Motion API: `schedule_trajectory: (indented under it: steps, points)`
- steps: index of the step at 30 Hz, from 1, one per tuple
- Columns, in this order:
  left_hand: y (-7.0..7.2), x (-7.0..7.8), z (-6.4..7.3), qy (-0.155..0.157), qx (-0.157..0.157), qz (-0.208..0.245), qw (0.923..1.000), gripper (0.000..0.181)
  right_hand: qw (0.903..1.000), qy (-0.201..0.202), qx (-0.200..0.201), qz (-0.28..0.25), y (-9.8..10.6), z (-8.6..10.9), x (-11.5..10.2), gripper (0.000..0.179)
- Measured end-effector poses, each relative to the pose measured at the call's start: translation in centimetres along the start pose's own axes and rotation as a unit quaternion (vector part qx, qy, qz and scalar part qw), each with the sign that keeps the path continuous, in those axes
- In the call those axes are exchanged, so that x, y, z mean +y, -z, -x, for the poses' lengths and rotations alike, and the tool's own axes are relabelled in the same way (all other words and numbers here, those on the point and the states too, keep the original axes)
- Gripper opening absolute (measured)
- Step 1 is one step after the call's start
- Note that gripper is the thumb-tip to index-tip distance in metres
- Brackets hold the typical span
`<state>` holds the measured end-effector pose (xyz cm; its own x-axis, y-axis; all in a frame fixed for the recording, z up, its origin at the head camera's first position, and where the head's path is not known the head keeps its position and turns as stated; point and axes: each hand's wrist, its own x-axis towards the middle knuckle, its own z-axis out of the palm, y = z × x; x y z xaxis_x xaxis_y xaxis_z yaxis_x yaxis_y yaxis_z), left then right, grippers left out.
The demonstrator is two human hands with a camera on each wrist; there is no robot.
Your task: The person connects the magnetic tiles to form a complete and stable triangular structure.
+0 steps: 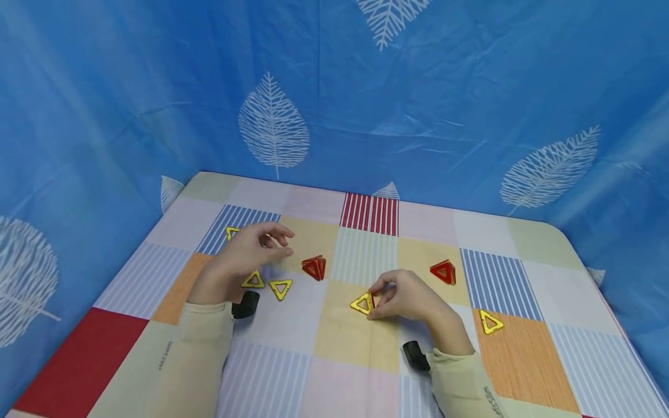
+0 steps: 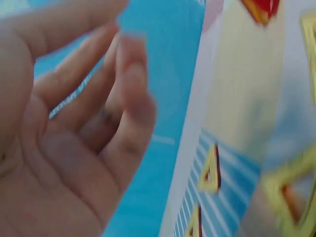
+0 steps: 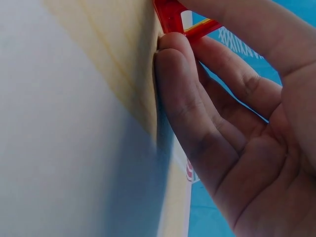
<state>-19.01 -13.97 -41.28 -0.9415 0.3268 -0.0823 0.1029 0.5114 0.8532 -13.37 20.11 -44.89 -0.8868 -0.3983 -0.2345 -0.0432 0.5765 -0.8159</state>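
Red triangular plastic tile (image 3: 170, 19), prob. light & stiff, is being pinched by its rim (best grip) btwn R hand (image 1: 407, 296) fingers, L hand (image 1: 247, 251) fingers being held loosely bent, empty.

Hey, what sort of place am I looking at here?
Probably a screened-off tabletop workspace, perhaps for filming: blue leaf-print fabric walls the back and sides, a patchwork cloth covers the surface, and red pieces and yellow triangles lie scattered on it.
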Motion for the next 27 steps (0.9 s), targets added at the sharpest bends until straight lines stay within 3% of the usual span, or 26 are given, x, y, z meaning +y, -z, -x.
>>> schedule_trajectory:
  steps: [2, 5, 11, 15, 21, 27]
  points:
    - [0.9, -0.8, 0.0, 0.036, 0.043, 0.008, 0.9984, 0.035, 1.0, -0.003, -0.001, -0.003, 0.1, 0.0, 0.0, 0.034]
    - [2.5, -2.1, 0.1, 0.056, 0.094, 0.012, 0.9939, 0.036, 1.0, -0.007, -0.001, -0.006, 0.1, 0.1, -0.1, 0.034]
    - [6.0, -5.2, 0.1, 0.071, 0.128, -0.017, 0.9891, 0.037, 0.9998, -0.01, -0.003, -0.015, 0.1, 0.0, -0.2, 0.033]
    - [7.5, -7.0, -0.8, 0.092, 0.111, -0.043, 0.9886, 0.04, 0.9998, -0.01, -0.004, -0.019, 0.1, 0.0, 0.0, 0.032]
    - [8.5, -9.1, -2.0, 0.129, 0.06, -0.065, 0.9877, 0.046, 0.9998, 0.002, -0.007, -0.02, 0.1, 0.0, 0.2, 0.032]
    - [9.1, -10.0, -2.5, 0.134, 0.018, -0.106, 0.9851, 0.052, 0.9997, 0.008, -0.007, -0.023, 0.0, 0.0, 0.3, 0.033]
